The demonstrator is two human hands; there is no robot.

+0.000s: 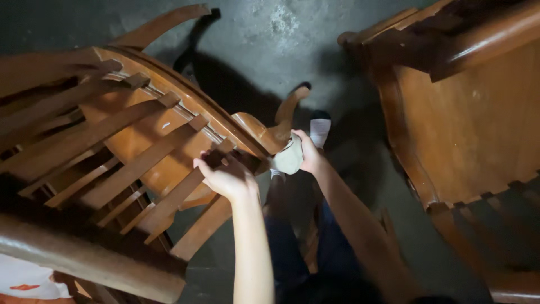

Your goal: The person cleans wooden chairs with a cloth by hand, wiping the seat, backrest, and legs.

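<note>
A brown wooden chair [129, 141] is tipped toward me, its slatted back in front and a curved leg sticking up. My left hand [228, 175] grips one of the back slats near the seat edge. My right hand [308, 152] presses a pale folded cloth [289, 157] against the rounded corner of the chair's seat, by the base of the curved leg [289, 110].
A second wooden chair [467, 112] stands at the right, close by. The dark concrete floor [270, 34] runs between them. My legs in dark trousers and a foot in a white shoe [320, 129] are below the hands. A white and orange bag [25, 281] lies bottom left.
</note>
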